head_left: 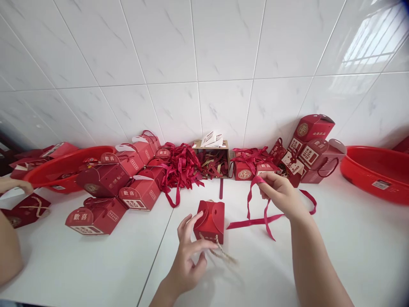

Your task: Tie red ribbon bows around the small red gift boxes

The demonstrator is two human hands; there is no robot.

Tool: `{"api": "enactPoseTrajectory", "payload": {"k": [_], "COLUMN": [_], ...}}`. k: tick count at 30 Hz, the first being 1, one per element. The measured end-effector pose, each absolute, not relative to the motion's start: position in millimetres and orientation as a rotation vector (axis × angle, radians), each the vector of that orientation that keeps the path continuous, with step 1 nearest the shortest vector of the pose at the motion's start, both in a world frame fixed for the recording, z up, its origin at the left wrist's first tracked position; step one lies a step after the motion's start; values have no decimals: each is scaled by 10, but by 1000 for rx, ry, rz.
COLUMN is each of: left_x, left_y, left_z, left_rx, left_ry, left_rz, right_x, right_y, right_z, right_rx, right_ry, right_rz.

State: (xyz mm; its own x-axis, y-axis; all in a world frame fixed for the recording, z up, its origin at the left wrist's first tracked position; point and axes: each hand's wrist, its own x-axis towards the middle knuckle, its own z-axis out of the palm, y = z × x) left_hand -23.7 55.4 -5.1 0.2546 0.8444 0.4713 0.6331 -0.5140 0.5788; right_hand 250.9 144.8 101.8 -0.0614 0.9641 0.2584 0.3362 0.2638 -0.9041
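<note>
A small red gift box (209, 221) stands upright on the white table in front of me, with a beige twisted cord (223, 252) hanging from its near side. My left hand (190, 251) is at the box's left and front side, fingers spread, one fingertip against its upper edge and another near the cord. To the right and farther back, my right hand (279, 194) pinches a crimson ribbon (266, 219) between thumb and fingers. The ribbon's ends dangle to the table, close to more ribbon (306, 200) lying around my wrist.
Stacked red boxes (139, 192) stand at left, others (315, 147) at right. A ribbon heap (183, 164) lies beside a cardboard box (228, 147) of strips. Red basins (377, 183) sit at both sides. At far left, another person's hand (15, 185) is near a dark red box (27, 211).
</note>
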Motion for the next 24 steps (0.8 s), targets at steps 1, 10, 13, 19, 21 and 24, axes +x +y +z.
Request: {"api": "enactPoseTrajectory", "payload": {"k": [1, 10, 13, 19, 21, 24], "left_x": [-260, 61, 260, 266, 161, -28], "left_y": [552, 962, 1053, 1140, 1161, 1182], "left_z": [36, 1020, 1121, 1122, 1133, 1185], "left_rx": [2246, 1571, 1571, 1438, 1404, 1398], "left_ry": [1345, 991, 961, 815, 831, 852], "left_rz": [1144, 982, 817, 792, 886, 1003], "right_x": [2500, 2259, 2207, 2286, 2333, 2384], "right_y": [1448, 1331, 1278, 1193, 1190, 1217], "right_z": [1016, 1001, 980, 1017, 1020, 1004], "right_rx": [-1202, -895, -868, -847, -793, -686], "right_ry": [-1568, -1597, -1596, -1613, -1651, -1634], "right_rz": [876, 1078, 1110, 1211, 1268, 1332]}}
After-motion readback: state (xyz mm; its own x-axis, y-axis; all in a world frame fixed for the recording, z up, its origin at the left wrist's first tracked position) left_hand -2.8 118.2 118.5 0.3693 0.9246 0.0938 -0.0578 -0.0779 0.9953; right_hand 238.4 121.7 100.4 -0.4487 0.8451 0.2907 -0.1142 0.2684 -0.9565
